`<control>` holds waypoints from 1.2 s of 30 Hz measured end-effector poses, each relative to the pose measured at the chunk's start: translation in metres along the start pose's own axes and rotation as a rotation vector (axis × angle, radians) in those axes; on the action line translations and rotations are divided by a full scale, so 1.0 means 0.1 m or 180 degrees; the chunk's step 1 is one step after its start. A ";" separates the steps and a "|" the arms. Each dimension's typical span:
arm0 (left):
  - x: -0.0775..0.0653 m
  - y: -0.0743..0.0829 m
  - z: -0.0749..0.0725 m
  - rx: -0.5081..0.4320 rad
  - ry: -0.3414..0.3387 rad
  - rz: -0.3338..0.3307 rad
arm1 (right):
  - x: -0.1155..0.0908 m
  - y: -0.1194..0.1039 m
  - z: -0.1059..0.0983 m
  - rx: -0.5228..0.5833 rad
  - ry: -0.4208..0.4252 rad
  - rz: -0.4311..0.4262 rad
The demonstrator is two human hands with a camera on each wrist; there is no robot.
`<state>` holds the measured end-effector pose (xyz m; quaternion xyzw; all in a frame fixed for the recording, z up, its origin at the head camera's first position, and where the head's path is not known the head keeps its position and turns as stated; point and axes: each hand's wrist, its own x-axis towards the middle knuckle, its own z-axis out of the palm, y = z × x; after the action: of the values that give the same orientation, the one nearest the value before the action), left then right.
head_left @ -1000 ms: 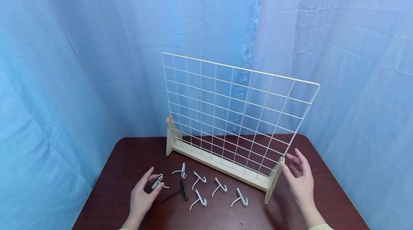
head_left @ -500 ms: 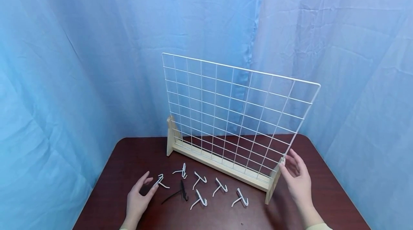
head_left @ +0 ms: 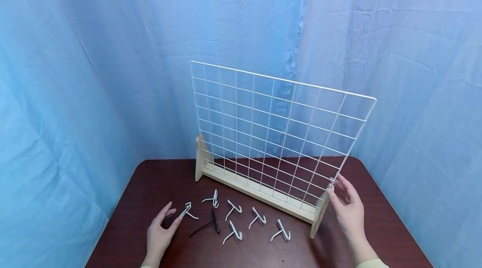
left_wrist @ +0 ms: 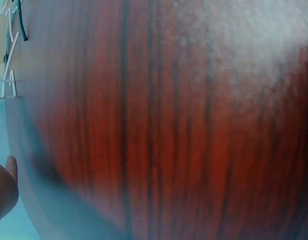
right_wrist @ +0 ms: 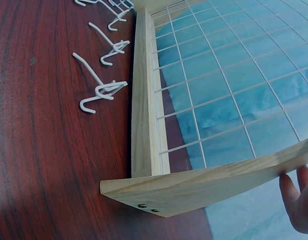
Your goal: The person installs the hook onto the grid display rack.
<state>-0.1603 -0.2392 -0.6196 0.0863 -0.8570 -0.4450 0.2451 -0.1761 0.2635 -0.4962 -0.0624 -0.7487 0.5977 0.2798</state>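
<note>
White wire hooks, several of them, lie on the table; one white hook (head_left: 187,210) is at the left, by my left hand (head_left: 159,234). That hand's fingers are spread and relaxed, with the thumb tip right at the hook. In the left wrist view the left fingers (left_wrist: 5,182) show only at the edge, apart from the white hook (left_wrist: 9,85). My right hand (head_left: 350,215) holds the top of the wooden upright (head_left: 319,211) of the display rack, thumb in front and fingers behind. Its fingertips (right_wrist: 288,185) meet the wood's edge in the right wrist view.
A white wire grid (head_left: 276,134) stands upright and slanted in its wooden base (head_left: 252,190). Among the white hooks lies one black hook (head_left: 213,222). The dark red-brown table (head_left: 158,176) has blue curtains (head_left: 150,71) behind and at both sides.
My left hand has drawn back left from around the leftmost white hook, which stays on the table. My right fingers have come in closer on the rack's upright.
</note>
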 end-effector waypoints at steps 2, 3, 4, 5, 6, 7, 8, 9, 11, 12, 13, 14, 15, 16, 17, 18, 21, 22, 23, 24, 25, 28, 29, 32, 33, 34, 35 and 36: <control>0.00 -0.02 -0.01 0.0040 -0.0012 -0.0034 | 0.00 0.00 0.00 -0.0004 0.0027 -0.0001; 0.00 -0.03 -0.01 0.0065 -0.0021 -0.0054 | 0.00 0.00 -0.01 -0.0004 0.0033 -0.0013; 0.00 -0.04 -0.02 0.0090 -0.0031 -0.0073 | 0.00 0.00 -0.01 -0.0009 0.0033 -0.0029; 0.00 -0.04 -0.02 0.0113 -0.0040 -0.0095 | 0.00 0.00 -0.01 0.0000 0.0030 -0.0048; 0.00 -0.05 -0.02 0.0126 -0.0048 -0.0121 | 0.00 0.00 -0.01 0.0017 0.0024 -0.0059; 0.00 -0.05 -0.02 0.0133 -0.0057 -0.0143 | 0.00 0.01 -0.01 0.0030 0.0017 -0.0075; 0.00 -0.06 -0.02 0.0132 -0.0065 -0.0170 | 0.00 0.02 -0.01 0.0036 0.0012 -0.0097; 0.00 -0.06 -0.02 0.0136 -0.0075 -0.0200 | 0.00 0.02 0.00 0.0063 0.0013 -0.0111; 0.00 -0.06 -0.02 0.0122 -0.0094 -0.0254 | 0.00 0.04 0.01 0.0127 0.0023 -0.0135; 0.00 -0.05 -0.01 0.0116 -0.0104 -0.0277 | 0.00 0.04 0.01 0.0161 0.0034 -0.0141; 0.00 -0.05 0.00 0.0120 -0.0109 -0.0284 | 0.00 0.05 0.01 0.0184 0.0048 -0.0156; 0.00 -0.04 0.00 0.0126 -0.0103 -0.0284 | -0.01 0.05 0.02 0.0232 0.0059 -0.0160; -0.01 -0.03 0.01 0.0134 -0.0088 -0.0265 | -0.01 0.05 0.02 0.0265 0.0069 -0.0176; -0.02 -0.03 0.02 0.0135 -0.0060 -0.0239 | -0.01 0.06 0.03 0.0293 0.0076 -0.0192; -0.02 -0.02 0.04 0.0105 -0.0018 -0.0204 | -0.01 0.06 0.03 0.0321 0.0081 -0.0222; -0.03 -0.02 0.05 0.0092 0.0029 -0.0151 | -0.01 0.07 0.03 0.0345 0.0084 -0.0243; -0.07 -0.01 0.09 0.0015 0.0190 0.0037 | -0.01 0.08 0.04 0.0393 0.0085 -0.0312; -0.09 -0.01 0.10 -0.0010 0.0236 0.0091 | -0.01 0.08 0.04 0.0426 0.0088 -0.0314; -0.10 0.00 0.11 -0.0032 0.0273 0.0141 | -0.01 0.09 0.04 0.0445 0.0087 -0.0330; -0.11 0.00 0.13 -0.0022 0.0308 0.0179 | -0.02 0.09 0.04 0.0452 0.0088 -0.0336; -0.12 0.01 0.14 -0.0030 0.0338 0.0200 | -0.02 0.09 0.04 0.0470 0.0087 -0.0342; -0.15 0.03 0.16 -0.0039 0.0444 0.0202 | -0.02 0.09 0.05 0.0524 0.0089 -0.0334; -0.16 0.05 0.17 -0.0042 0.0486 0.0197 | -0.02 0.09 0.05 0.0527 0.0086 -0.0340; -0.19 0.10 0.19 -0.0083 0.0611 0.0213 | -0.02 0.09 0.05 0.0528 0.0099 -0.0321; -0.20 0.11 0.20 -0.0105 0.0642 0.0228 | -0.02 0.09 0.05 0.0524 0.0105 -0.0313; -0.20 0.13 0.21 -0.0121 0.0666 0.0240 | -0.02 0.09 0.05 0.0504 0.0111 -0.0309; -0.21 0.14 0.22 -0.0141 0.0679 0.0254 | -0.02 0.09 0.05 0.0484 0.0112 -0.0312; -0.22 0.15 0.24 -0.0158 0.0690 0.0264 | -0.02 0.08 0.06 0.0471 0.0117 -0.0311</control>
<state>-0.1521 -0.2054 -0.6262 0.0923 -0.8170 -0.4436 0.3567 -0.1788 0.2600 -0.5054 -0.0159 -0.6994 0.6358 0.3261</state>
